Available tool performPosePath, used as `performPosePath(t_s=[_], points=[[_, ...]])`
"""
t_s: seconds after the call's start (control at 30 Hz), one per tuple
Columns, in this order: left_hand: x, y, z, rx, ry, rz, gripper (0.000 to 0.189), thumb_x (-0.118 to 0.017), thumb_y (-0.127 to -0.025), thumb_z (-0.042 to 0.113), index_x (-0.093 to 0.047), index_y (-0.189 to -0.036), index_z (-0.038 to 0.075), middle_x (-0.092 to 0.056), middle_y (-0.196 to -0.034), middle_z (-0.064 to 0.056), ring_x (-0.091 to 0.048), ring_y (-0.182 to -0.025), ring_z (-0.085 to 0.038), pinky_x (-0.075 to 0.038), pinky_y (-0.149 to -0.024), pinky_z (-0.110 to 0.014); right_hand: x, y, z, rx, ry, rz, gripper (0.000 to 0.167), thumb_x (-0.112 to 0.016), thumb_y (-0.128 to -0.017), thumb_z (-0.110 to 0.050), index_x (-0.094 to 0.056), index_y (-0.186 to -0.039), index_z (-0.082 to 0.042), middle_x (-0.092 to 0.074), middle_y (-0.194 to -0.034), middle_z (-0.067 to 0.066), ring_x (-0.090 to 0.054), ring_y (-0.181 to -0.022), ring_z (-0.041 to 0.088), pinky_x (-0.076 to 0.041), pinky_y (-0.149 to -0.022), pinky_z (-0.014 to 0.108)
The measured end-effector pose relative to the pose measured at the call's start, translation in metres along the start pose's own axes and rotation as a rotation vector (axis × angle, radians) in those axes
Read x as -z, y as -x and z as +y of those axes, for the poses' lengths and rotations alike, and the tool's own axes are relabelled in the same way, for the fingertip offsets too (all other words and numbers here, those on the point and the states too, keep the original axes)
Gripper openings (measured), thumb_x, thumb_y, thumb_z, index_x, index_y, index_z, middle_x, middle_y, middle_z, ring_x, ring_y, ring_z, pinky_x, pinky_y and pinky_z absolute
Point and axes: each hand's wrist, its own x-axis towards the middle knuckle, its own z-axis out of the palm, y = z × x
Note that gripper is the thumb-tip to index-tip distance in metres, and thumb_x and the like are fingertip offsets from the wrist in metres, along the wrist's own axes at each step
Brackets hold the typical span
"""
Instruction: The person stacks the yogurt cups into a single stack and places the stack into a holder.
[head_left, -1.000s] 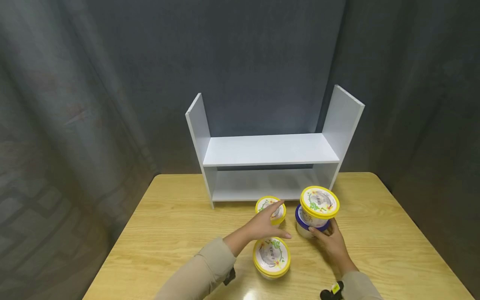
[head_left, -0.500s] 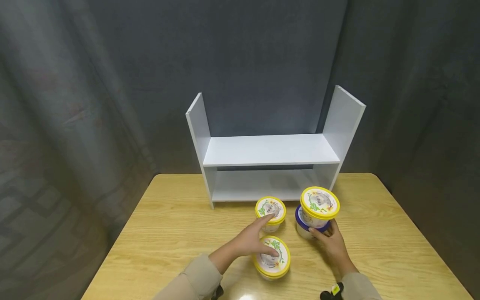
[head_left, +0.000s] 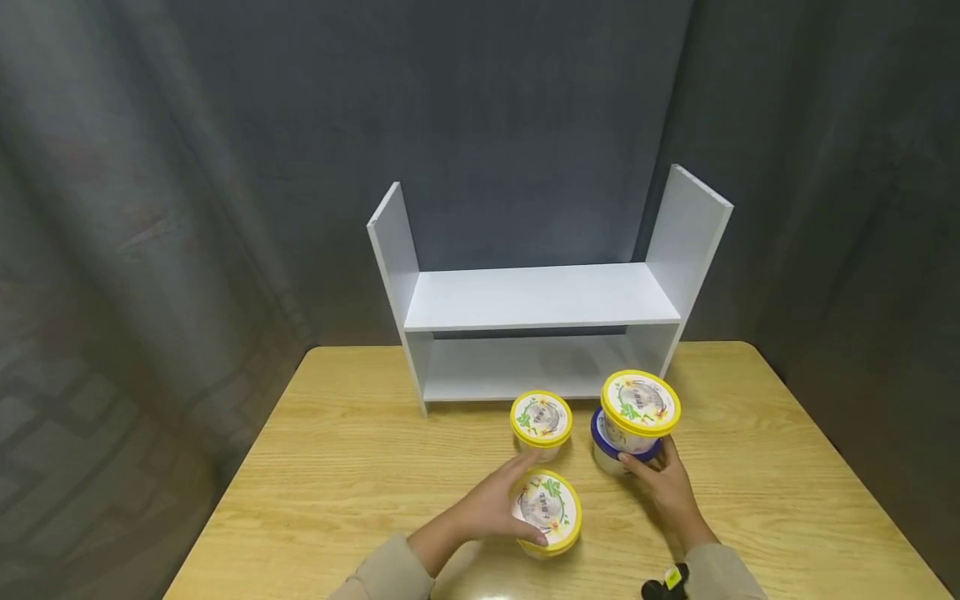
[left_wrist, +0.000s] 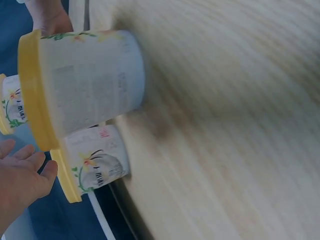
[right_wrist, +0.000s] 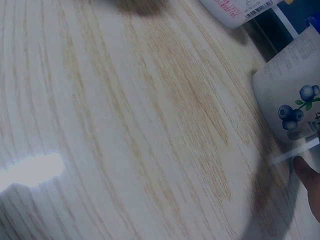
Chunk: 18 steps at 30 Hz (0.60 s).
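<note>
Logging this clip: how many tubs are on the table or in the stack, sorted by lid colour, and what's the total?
Yellow-lidded tubs: 3 (near tub, far tub, top tub of the stack)
Blue-lidded tub: 1 (bottom of the stack)
Total: 4 tubs

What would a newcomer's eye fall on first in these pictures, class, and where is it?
Probably the white shelf, bright against the dark curtain, at the far side of the table. Next, in front of its right end, a yellow-lidded tub sits on a blue-lidded tub, with the right hand holding the lower one. The left hand reaches toward the nearer tub.
</note>
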Motion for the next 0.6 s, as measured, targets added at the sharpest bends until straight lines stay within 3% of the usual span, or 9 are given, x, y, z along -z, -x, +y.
performPosePath(t_s=[0.17, 0.27, 0.37, 0.53, 0.6], points=[[-0.006, 0.002, -0.005, -0.025, -0.035, 0.009, 0.105, -0.076, -0.055, 0.04, -0.017, -0.138, 0.016, -0.019, -0.141, -0.007, -0.018, -0.126, -0.028, -0.022, -0.098, -0.047, 0.0, -0.001, -0.001, -0.012, -0.005, 0.003, 0.091, -0.066, -0.076, -0.023, -0.002, -0.14, -0.015, -0.017, -0.137, 0.022, -0.021, -0.122, 0.034, -0.028, -0.095, 0.043], [-0.01, 0.003, -0.008, -0.037, -0.052, 0.011, 0.105, -0.076, -0.056, 0.041, -0.017, -0.138, 0.014, -0.017, -0.141, -0.009, -0.018, -0.126, -0.028, -0.022, -0.097, -0.049, 0.0, -0.001, 0.0, -0.011, -0.009, 0.004, 0.091, -0.067, -0.076, -0.022, -0.002, -0.139, -0.014, -0.017, -0.137, 0.023, -0.02, -0.123, 0.036, -0.025, -0.096, 0.047], [-0.013, 0.003, -0.011, -0.044, -0.059, 0.009, 0.106, -0.075, -0.056, 0.043, -0.016, -0.138, 0.013, -0.015, -0.142, -0.009, -0.017, -0.126, -0.028, -0.022, -0.097, -0.05, 0.0, 0.0, 0.001, -0.015, 0.01, 0.008, 0.09, -0.066, -0.076, -0.022, -0.003, -0.139, -0.013, -0.019, -0.137, 0.023, -0.021, -0.122, 0.034, -0.03, -0.095, 0.04], [-0.017, 0.004, -0.018, -0.043, -0.045, 0.018, 0.108, -0.076, -0.055, 0.043, -0.015, -0.139, 0.013, -0.015, -0.142, -0.008, -0.017, -0.127, -0.026, -0.024, -0.096, -0.049, 0.0, 0.0, -0.001, -0.01, 0.007, 0.003, 0.088, -0.065, -0.077, -0.02, -0.003, -0.139, -0.014, -0.02, -0.136, 0.023, -0.023, -0.121, 0.033, -0.036, -0.079, 0.012], [-0.018, 0.003, -0.02, -0.039, -0.051, 0.03, 0.108, -0.076, -0.054, 0.043, -0.015, -0.139, 0.013, -0.016, -0.142, -0.008, -0.018, -0.126, -0.025, -0.024, -0.097, -0.047, 0.0, 0.0, -0.003, -0.01, 0.0, -0.001, 0.088, -0.064, -0.078, -0.019, -0.002, -0.139, -0.015, -0.019, -0.136, 0.024, -0.023, -0.121, 0.034, -0.036, -0.079, 0.012]])
